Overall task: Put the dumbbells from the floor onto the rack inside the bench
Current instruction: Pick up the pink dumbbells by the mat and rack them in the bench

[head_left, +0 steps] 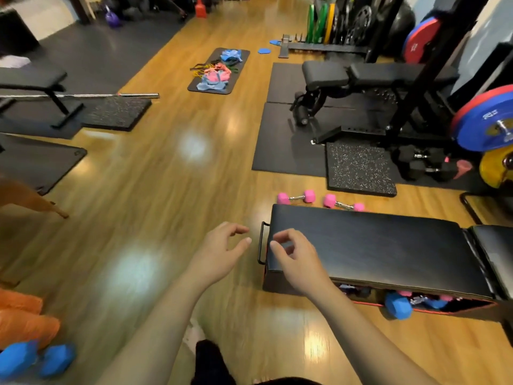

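Observation:
The black padded bench [374, 248] lies low on the wooden floor at the right, its lid slightly raised. Blue and pink dumbbells [398, 305] show in the gap under the lid, on the rack inside. Two pink dumbbells [296, 197] [343, 204] rest on the floor just behind the bench. A blue dumbbell [36, 358] lies on the floor at the bottom left. My left hand [219, 251] hovers over the floor, just left of the bench's end handle [261, 243], with fingers apart and nothing in it. My right hand [297, 257] is over the bench's near left corner, fingers curled and empty.
Black mats [288, 140] and an adjustable bench with a rack and coloured weight plates [483, 123] fill the right back. Black hex dumbbells [424, 165] sit near it. A flat bench and barbell [83, 95] stand at the left. A person's orange-clad legs [25, 315] are at the left edge.

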Action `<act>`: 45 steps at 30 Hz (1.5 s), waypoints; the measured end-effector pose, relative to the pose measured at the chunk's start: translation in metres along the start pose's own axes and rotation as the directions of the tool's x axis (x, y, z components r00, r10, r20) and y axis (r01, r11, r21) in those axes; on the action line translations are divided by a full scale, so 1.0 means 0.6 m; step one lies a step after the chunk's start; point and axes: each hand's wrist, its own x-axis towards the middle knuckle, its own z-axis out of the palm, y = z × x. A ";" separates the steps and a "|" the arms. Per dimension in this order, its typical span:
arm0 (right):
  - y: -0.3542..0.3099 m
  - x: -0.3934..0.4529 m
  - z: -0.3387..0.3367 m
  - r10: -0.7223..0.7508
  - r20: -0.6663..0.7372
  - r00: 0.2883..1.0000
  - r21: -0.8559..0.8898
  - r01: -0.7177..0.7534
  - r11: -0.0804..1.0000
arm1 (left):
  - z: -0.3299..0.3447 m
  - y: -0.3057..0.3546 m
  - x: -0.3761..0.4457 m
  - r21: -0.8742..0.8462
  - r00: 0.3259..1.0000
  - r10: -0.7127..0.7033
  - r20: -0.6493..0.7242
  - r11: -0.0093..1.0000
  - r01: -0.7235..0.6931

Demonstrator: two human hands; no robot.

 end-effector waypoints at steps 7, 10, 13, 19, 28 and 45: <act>-0.062 0.180 0.070 0.066 -0.135 0.989 0.047 -0.060 0.997 | -0.095 -0.085 0.197 -0.006 0.991 0.072 0.109 0.997 -0.072; -0.090 0.250 0.098 0.122 -0.202 0.972 0.089 -0.105 0.990 | -0.145 -0.111 0.269 0.002 0.976 0.110 0.188 0.994 -0.113; -0.111 0.318 0.118 0.160 -0.265 0.951 0.119 -0.132 0.984 | -0.188 -0.130 0.366 0.014 0.949 0.186 0.254 0.981 -0.196; -0.108 0.407 0.127 0.280 -0.381 0.881 0.177 -0.227 0.958 | -0.195 -0.130 0.534 -0.055 0.915 0.197 0.351 0.980 -0.190; -0.048 0.617 0.065 0.401 -0.423 0.813 0.271 -0.309 0.912 | -0.123 -0.080 0.792 -0.073 0.817 0.276 0.506 0.958 -0.278; 0.044 0.903 -0.128 0.521 -0.510 0.685 0.367 -0.374 0.852 | 0.065 0.058 1.186 -0.038 0.621 0.273 0.735 0.931 -0.364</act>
